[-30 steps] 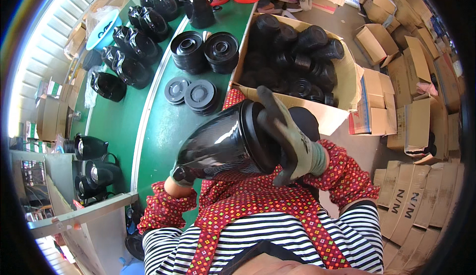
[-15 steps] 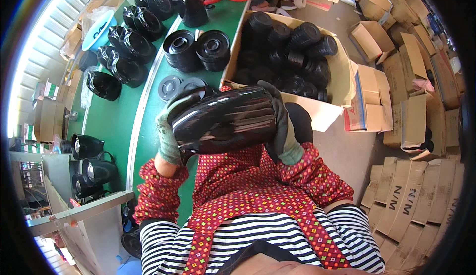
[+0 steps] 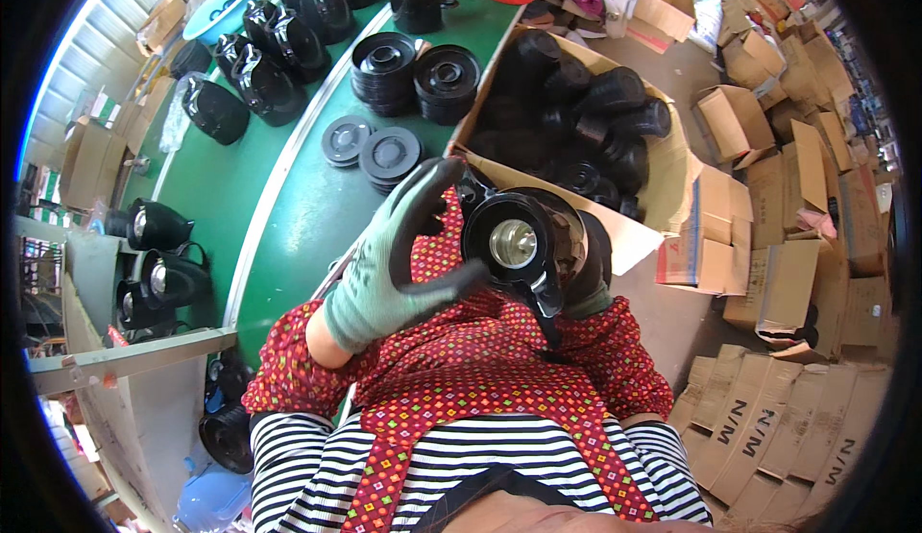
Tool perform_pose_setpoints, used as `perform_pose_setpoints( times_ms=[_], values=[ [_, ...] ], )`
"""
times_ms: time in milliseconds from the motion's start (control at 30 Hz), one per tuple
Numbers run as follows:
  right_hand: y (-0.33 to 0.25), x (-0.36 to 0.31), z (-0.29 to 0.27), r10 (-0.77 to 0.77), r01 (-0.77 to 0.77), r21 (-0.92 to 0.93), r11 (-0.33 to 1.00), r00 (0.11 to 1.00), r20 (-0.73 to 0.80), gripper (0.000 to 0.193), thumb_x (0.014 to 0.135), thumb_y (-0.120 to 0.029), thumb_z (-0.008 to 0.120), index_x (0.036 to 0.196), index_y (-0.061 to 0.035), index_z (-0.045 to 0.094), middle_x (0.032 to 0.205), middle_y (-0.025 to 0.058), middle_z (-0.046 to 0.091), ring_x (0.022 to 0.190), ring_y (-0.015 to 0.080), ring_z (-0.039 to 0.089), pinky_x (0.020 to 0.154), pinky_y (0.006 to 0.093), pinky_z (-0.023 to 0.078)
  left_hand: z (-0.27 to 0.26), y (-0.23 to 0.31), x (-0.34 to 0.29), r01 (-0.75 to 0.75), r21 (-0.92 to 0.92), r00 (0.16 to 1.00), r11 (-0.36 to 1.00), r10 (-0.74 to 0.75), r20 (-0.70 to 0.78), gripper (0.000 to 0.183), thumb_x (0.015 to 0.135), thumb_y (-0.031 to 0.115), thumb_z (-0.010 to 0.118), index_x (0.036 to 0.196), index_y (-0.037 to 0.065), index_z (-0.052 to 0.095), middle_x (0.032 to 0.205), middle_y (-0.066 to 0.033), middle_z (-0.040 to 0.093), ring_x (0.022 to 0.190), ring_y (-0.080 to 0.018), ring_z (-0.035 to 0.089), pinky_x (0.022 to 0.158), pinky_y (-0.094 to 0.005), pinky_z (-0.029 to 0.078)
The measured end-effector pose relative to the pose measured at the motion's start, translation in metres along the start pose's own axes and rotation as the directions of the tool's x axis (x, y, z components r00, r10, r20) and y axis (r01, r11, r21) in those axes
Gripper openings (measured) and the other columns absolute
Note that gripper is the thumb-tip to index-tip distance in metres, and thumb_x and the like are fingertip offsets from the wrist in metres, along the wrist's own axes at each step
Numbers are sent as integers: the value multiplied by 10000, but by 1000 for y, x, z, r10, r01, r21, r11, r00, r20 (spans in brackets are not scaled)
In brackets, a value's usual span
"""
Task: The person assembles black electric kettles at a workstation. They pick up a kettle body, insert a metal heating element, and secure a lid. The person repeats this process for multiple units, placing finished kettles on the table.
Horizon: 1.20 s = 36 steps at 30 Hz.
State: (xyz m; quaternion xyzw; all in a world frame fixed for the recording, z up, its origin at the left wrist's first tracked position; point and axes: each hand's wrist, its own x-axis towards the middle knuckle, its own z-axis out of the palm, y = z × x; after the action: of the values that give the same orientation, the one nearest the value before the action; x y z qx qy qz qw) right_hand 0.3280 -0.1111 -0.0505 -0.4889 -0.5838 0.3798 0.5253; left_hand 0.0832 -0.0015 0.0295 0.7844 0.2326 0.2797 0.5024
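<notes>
A glossy black vacuum jug [image 3: 519,243] is tilted so that its open mouth and silvery inside show. Around its right side my gloved right hand [image 3: 595,262] is closed, mostly hidden behind the jug's body. My left hand [image 3: 392,245], in a green glove with dark fingers, is open beside the mouth, thumb and fingers spread; whether a fingertip touches the rim I cannot tell. Beyond the left hand, flat dark grey discs [image 3: 391,153] lie on the green table [image 3: 312,208]. Two stacks of round black lid-like parts [image 3: 384,70] stand behind them.
Black jugs [image 3: 269,82] stand in rows at the table's far left, near a light-blue basin [image 3: 223,16]. A large carton [image 3: 663,173] full of black round parts adjoins the table's right edge. More cardboard boxes [image 3: 759,418] fill the right; a metal frame [image 3: 134,360] is at left.
The jug has turned from lying sideways between both hands to showing its mouth. My left hand has come off its end and opened; the right still holds it. The view has shifted slightly.
</notes>
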Motion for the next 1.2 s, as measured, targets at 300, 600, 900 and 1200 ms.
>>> perform_pose_setpoints(
  times_ms=[300,600,900,1200],
  values=[
    [-12,8,9,-4,-7,537,844,1000,18,559,1012,-205,713,1500,-10,522,1442,149,639,1295,271,652,1098,396,560,35,-2,4,-356,344,922,869,386,-22,964,567,345,1036,1402,127,606,1663,-287,336,1525,-535,325,1217,-610,306],
    [13,-1,7,2,-2,-40,999,1000,4,554,969,-175,751,1466,-16,568,1374,163,681,1264,289,664,1099,379,525,28,-12,3,-357,351,920,866,391,-31,596,580,321,996,1098,140,762,1621,-290,411,1511,-552,340,1209,-640,289],
    [-64,16,0,-164,401,-536,743,885,435,810,698,-253,915,1451,-147,634,1633,304,369,1456,459,461,1203,522,378,-1,-28,-17,-352,481,933,803,262,246,479,676,321,900,1084,112,762,1673,-261,309,1568,-516,230,1229,-739,174],
    [-48,27,13,-165,343,-488,802,914,371,711,705,-120,905,1369,-80,653,1629,304,351,1453,462,473,1187,474,437,-1,-35,-24,-316,476,945,820,316,84,489,655,303,955,1062,110,767,1583,-282,436,1502,-537,341,1219,-659,278]
  ],
)
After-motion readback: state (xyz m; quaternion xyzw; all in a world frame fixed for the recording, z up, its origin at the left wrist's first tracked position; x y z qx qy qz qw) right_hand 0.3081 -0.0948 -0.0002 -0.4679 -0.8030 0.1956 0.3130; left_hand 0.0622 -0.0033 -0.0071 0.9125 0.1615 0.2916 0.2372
